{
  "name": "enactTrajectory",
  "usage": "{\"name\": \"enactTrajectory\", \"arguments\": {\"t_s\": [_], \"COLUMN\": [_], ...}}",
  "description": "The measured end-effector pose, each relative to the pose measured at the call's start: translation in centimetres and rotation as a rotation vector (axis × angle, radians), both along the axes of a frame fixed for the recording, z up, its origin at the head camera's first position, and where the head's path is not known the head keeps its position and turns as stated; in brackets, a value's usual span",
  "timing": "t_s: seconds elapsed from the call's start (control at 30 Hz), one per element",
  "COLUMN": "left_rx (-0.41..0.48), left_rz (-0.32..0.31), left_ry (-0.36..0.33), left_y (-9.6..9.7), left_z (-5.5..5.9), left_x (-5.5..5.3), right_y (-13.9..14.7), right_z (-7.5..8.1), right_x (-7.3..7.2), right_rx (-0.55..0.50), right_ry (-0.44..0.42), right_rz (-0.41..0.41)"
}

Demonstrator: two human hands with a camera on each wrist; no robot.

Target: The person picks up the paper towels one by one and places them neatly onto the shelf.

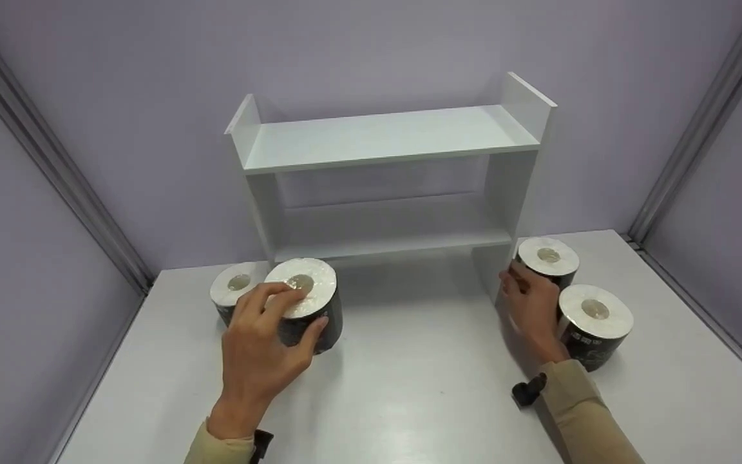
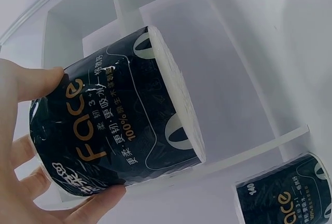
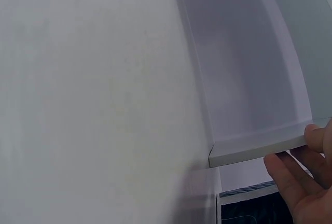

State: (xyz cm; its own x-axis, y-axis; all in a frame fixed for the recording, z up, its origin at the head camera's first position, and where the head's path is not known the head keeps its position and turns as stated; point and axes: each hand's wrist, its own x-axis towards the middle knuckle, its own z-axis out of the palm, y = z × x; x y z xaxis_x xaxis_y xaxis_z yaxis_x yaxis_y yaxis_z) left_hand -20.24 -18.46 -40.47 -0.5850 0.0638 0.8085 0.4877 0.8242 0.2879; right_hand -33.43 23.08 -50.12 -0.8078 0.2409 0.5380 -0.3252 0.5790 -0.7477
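Observation:
My left hand (image 1: 260, 351) grips a toilet paper roll (image 1: 321, 280) with a white top and a dark printed wrapper. Thumb and fingers reach round the roll's end in the left wrist view, where the wrapper reads "Face". A second roll (image 1: 226, 293) stands just behind it on the left. At the right, my other hand (image 1: 536, 321) pinches the front edge of the side panel (image 3: 254, 154) of a white shelf unit (image 1: 384, 136), thumb on one face and fingers on the other. Two more rolls, a rear one (image 1: 565, 259) and a front one (image 1: 593, 351), stand beside that hand.
The shelf unit stands on a white table (image 1: 403, 386) against a pale wall (image 1: 371, 51). It has an upper board and a lower board (image 1: 397, 225), with open space beneath. Metal frame posts (image 1: 68, 161) rise at the corners.

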Motion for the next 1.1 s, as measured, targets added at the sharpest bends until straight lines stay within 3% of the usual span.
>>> {"name": "enactTrajectory", "arguments": {"t_s": [0.3, 0.73, 1.1], "left_rx": [-0.013, -0.011, -0.014], "left_rz": [-0.013, -0.026, -0.027], "left_ry": [0.002, 0.029, 0.031], "left_y": [0.2, 0.6, 0.7], "left_z": [0.5, 1.5, 1.9], "left_x": [-0.2, -0.8, -1.1], "right_y": [-0.1, 0.0, -0.1], "right_z": [0.1, 0.3, 0.3], "right_x": [0.2, 0.2, 0.2], "right_rx": [-0.009, -0.011, -0.029], "right_ry": [-0.078, -0.073, -0.001], "right_rz": [-0.004, 0.007, 0.038]}}
